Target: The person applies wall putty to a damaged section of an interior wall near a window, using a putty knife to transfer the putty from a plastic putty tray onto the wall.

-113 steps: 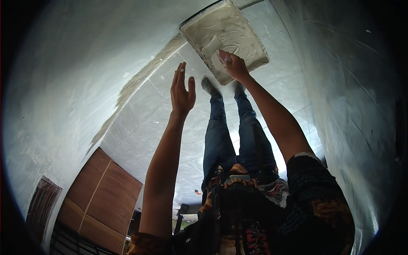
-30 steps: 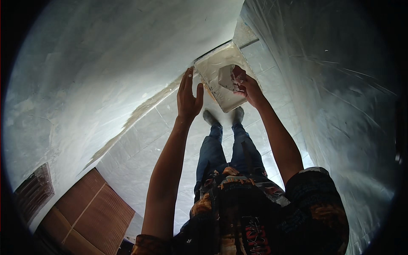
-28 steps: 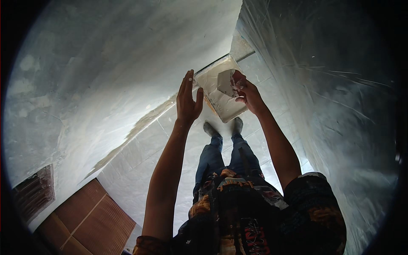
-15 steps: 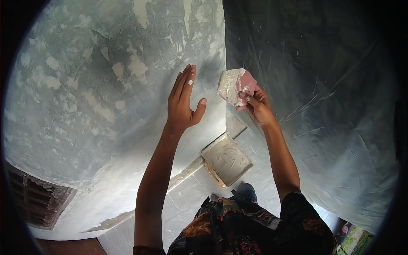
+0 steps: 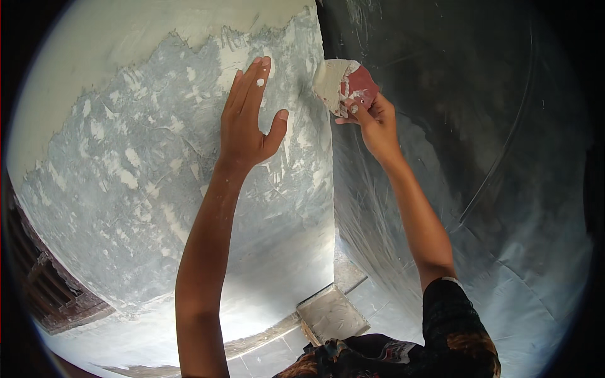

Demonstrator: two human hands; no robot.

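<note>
My right hand (image 5: 377, 123) grips a pinkish-red scraper (image 5: 361, 87), its thumb pressed on the near face. Wet cream-coloured putty (image 5: 334, 79) covers the scraper's left part, which is beside the wall corner. My left hand (image 5: 247, 116) is raised in front of the patchy grey wall, fingers stretched out together and thumb spread, with nothing in it. White putty spots dot its fingers. Whether the left palm touches the wall I cannot tell.
The grey wall (image 5: 145, 189) has a smooth cream coat (image 5: 120, 44) along its top. A dark wall or sheet (image 5: 479, 157) rises on the right. Below the corner stands a square putty container (image 5: 334, 315) on the tiled floor. A brown wooden grille (image 5: 57, 293) is at lower left.
Both hands have moved up and slightly left in the picture, the scraper still in the right. The view has tilted upward, showing the cream upper wall and less of the floor.
</note>
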